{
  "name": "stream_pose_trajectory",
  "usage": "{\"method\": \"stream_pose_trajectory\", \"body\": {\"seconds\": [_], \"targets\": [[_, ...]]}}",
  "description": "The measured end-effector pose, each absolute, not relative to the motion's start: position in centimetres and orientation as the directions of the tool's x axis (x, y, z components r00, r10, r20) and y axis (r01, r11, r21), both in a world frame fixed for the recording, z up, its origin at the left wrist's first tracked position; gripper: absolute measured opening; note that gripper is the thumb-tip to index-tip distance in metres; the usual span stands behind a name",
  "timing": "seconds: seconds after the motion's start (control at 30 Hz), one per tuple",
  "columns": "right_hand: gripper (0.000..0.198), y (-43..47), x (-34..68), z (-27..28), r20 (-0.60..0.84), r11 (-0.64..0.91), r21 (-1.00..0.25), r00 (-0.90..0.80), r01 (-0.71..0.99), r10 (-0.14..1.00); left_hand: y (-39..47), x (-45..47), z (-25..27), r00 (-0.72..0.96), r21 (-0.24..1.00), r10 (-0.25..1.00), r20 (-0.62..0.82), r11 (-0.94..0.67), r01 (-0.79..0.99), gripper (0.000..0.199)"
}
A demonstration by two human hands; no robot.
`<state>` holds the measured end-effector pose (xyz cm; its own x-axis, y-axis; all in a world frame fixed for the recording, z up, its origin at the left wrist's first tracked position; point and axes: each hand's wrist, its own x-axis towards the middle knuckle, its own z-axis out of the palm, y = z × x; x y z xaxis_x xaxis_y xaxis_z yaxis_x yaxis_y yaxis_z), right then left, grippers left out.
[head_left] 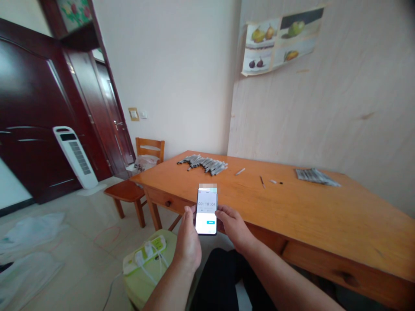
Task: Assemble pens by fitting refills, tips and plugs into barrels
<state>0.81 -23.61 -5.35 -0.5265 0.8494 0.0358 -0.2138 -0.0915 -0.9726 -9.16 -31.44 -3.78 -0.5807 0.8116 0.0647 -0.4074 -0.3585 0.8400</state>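
A smartphone [206, 222] is held upright between my two hands, its lit screen facing me with a timer reading 00:10:04. My left hand [188, 244] is closed around its left edge, thumb along the side. At the right edge, my right hand [236, 226] grips it with the thumb by the screen and the fingers partly hidden behind. Beyond the phone, a pile of grey pens [204, 163] with dark ends lies on the wooden table [259, 207]. A single pen [240, 171], a thin dark pen part [262, 182] and a small pen piece [276, 182] lie apart from it.
A flat bundle of pen-like pieces [316, 176] lies at the table's far right. Left of the table stand a wooden chair [125, 192] holding a plastic bag [145, 162], and a green stool [168, 242] with a power strip [145, 255]. A white tower fan [76, 157] stands by the door.
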Motion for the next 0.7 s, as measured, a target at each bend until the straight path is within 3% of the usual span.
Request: {"method": "stream_pose_trajectory", "body": {"seconds": [0.43,0.7], "targets": [[0.042,-23.91,1.08,-5.31,0.153,-0.07,-0.948,-0.635,-0.312,0.757,-31.26,-8.95,-3.21,-0.551,0.829,0.826,0.12,-0.389,-0.402,0.059],[0.047,-23.83,0.84,-5.92,0.235,0.092,-0.958,-0.555,-0.272,0.798,-31.3,-8.51,-2.8,-0.548,0.821,0.829,0.11,-0.386,-0.42,0.059]]}}
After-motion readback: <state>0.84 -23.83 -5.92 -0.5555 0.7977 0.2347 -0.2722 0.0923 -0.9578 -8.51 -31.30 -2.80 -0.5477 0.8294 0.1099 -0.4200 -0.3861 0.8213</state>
